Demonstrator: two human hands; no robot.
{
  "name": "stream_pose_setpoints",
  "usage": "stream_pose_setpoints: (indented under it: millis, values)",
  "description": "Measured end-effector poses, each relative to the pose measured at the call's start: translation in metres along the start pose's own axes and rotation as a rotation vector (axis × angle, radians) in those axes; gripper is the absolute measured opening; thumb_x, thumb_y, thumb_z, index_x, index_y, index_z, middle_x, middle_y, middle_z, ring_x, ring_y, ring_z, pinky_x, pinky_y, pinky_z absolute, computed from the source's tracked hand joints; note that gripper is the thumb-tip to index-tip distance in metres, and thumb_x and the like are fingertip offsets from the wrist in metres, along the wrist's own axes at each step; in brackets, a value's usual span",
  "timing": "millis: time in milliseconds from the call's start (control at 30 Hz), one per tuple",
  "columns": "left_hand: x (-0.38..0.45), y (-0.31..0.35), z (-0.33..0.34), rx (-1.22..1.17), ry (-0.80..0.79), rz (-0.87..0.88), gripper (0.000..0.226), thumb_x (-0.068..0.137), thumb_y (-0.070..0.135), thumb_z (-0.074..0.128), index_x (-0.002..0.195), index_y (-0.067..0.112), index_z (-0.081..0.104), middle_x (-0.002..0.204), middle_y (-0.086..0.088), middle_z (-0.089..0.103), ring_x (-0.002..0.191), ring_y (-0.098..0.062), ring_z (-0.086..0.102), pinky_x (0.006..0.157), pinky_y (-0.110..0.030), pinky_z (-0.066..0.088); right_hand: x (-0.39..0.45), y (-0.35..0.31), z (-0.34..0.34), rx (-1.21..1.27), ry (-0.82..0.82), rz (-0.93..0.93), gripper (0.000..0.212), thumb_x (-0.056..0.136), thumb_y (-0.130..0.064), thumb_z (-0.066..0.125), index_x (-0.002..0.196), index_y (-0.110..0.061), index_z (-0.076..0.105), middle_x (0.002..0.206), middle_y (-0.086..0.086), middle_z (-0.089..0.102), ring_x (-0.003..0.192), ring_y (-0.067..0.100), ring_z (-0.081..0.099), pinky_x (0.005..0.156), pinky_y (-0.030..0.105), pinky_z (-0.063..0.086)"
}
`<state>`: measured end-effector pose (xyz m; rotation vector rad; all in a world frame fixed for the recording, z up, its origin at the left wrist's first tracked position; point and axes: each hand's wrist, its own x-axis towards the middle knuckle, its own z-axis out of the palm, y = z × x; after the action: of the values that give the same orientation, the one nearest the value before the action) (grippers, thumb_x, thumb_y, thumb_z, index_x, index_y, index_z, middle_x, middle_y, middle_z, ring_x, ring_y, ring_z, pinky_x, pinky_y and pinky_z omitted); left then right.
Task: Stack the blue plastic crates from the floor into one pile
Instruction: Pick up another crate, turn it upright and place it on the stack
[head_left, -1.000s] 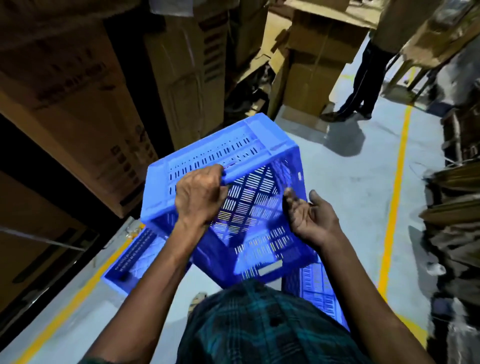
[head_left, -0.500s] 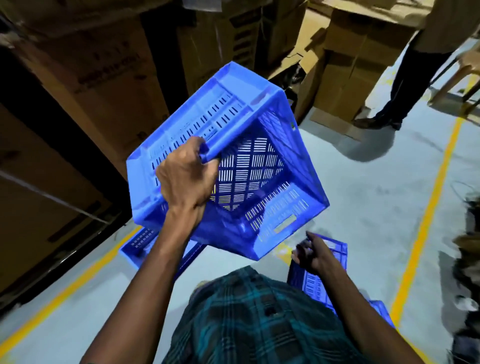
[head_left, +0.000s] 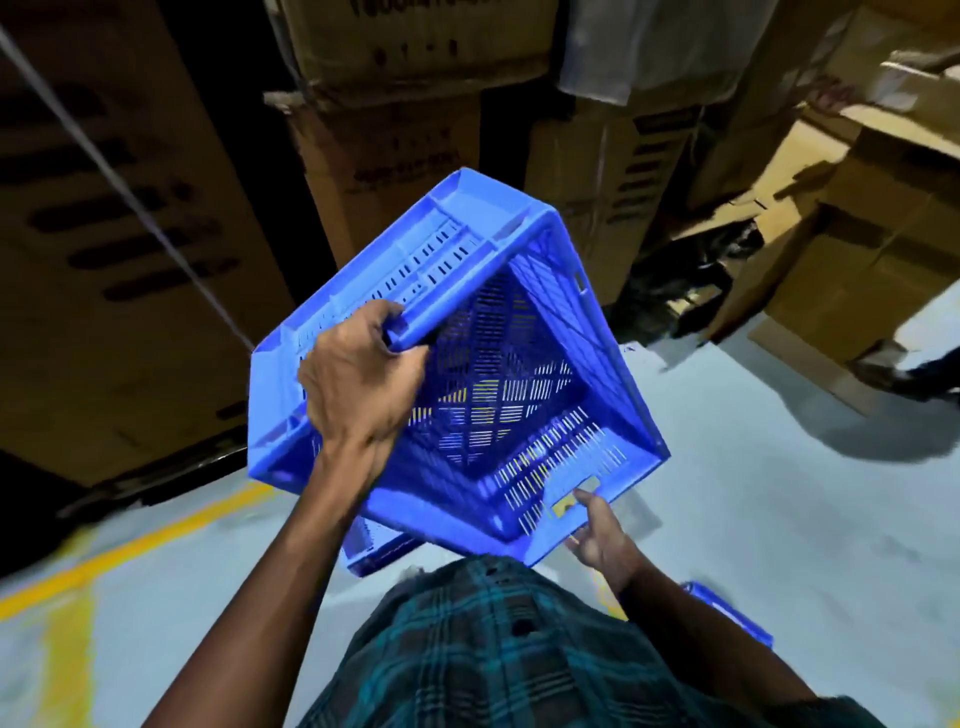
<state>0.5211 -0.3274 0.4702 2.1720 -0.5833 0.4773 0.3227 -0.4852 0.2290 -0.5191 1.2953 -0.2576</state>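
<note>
A blue slotted plastic crate (head_left: 524, 415) hangs tilted in the air in front of me, its opening turned toward me. My left hand (head_left: 358, 384) grips its near-left rim. My right hand (head_left: 597, 538) is under the crate's lower right wall, fingers at the handle slot; whether they grip it is unclear. A second blue crate (head_left: 376, 551) lies on the floor below, mostly hidden by the held one. The corner of a third blue crate (head_left: 732, 613) shows on the floor at my right.
Tall stacks of cardboard boxes (head_left: 395, 124) stand ahead and to the left. More boxes (head_left: 857, 249) are at the right, with another person's foot (head_left: 898, 376) beside them. Yellow lines (head_left: 130, 545) run along the grey floor at the left.
The crate has risen and tipped further, opening toward me. My right hand came up from the floor crate to the held crate's lower wall. The view has swung left.
</note>
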Motion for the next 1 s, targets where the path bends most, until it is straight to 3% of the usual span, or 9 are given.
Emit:
stream_pose_setpoints:
  millis: [100,233,333,433,633,733,867,1000]
  values:
    - [0.023,-0.018,0.0,-0.011,0.039,-0.07,0.035,0.063,0.038,0.071,0.096,0.025,0.074,0.088,-0.006,0.076,0.087,-0.032,0.071,0.069,-0.036,0.052,0.007,-0.015,0.025,0.098,0.009,-0.074,0.018,0.097,-0.01,0.048,0.08,-0.015,0.05,0.073,0.006,0.048,0.065,0.019,0.05,0.065,0.032,0.044]
    - [0.058,-0.058,0.008,-0.01,0.089,-0.174,0.05,0.064,0.062,0.07,0.096,0.023,0.075,0.087,-0.003,0.076,0.085,-0.028,0.072,0.067,-0.034,0.052,0.019,-0.038,0.062,0.165,0.056,-0.186,0.027,0.098,-0.007,0.046,0.073,-0.017,0.043,0.046,0.0,0.047,0.041,0.011,0.05,0.054,0.03,0.045]
    - [0.076,-0.09,0.017,0.006,0.092,-0.283,0.057,0.064,0.07,0.068,0.091,0.02,0.074,0.077,-0.004,0.074,0.077,-0.027,0.071,0.064,-0.032,0.05,0.027,-0.058,0.083,0.138,0.122,-0.206,0.029,0.098,-0.009,0.049,0.07,-0.014,0.042,0.06,0.005,0.039,0.041,0.015,0.044,0.05,0.027,0.042]
    - [0.09,-0.126,0.025,-0.007,0.089,-0.431,0.056,0.062,0.07,0.07,0.087,0.02,0.074,0.071,-0.003,0.07,0.072,-0.027,0.069,0.062,-0.031,0.048,0.036,-0.073,0.105,0.109,0.181,-0.219,0.03,0.096,-0.01,0.053,0.067,-0.013,0.044,0.051,0.004,0.042,0.025,0.01,0.039,0.034,0.015,0.037]
    - [0.103,-0.209,0.035,0.008,0.059,-0.664,0.054,0.067,0.064,0.073,0.094,0.017,0.076,0.083,-0.012,0.075,0.079,-0.033,0.071,0.065,-0.032,0.047,0.049,-0.09,0.156,0.001,0.199,-0.242,0.022,0.092,-0.01,0.056,0.071,-0.011,0.05,0.067,0.006,0.043,0.054,0.018,0.039,0.051,0.028,0.037]
    - [0.097,-0.252,0.046,0.036,0.038,-0.782,0.057,0.071,0.064,0.072,0.099,0.014,0.076,0.09,-0.018,0.075,0.086,-0.038,0.07,0.071,-0.038,0.052,0.055,-0.102,0.179,-0.048,0.175,-0.244,0.017,0.089,-0.009,0.057,0.073,-0.009,0.051,0.064,0.008,0.044,0.052,0.021,0.04,0.054,0.029,0.04]
    - [0.075,-0.285,0.057,0.102,0.01,-0.946,0.06,0.075,0.063,0.068,0.096,0.008,0.075,0.09,-0.023,0.073,0.087,-0.041,0.069,0.072,-0.039,0.052,0.058,-0.119,0.204,-0.226,0.143,-0.215,0.012,0.09,-0.011,0.058,0.08,-0.007,0.056,0.049,0.006,0.053,0.038,0.019,0.05,0.042,0.021,0.044]
    - [0.057,-0.304,0.076,0.202,-0.039,-1.092,0.057,0.079,0.061,0.064,0.091,0.006,0.071,0.093,-0.024,0.071,0.092,-0.043,0.067,0.078,-0.043,0.053,0.085,-0.13,0.22,-0.441,0.102,-0.198,0.022,0.091,-0.013,0.057,0.07,-0.014,0.054,0.044,0.0,0.054,0.037,0.017,0.051,0.035,0.016,0.041]
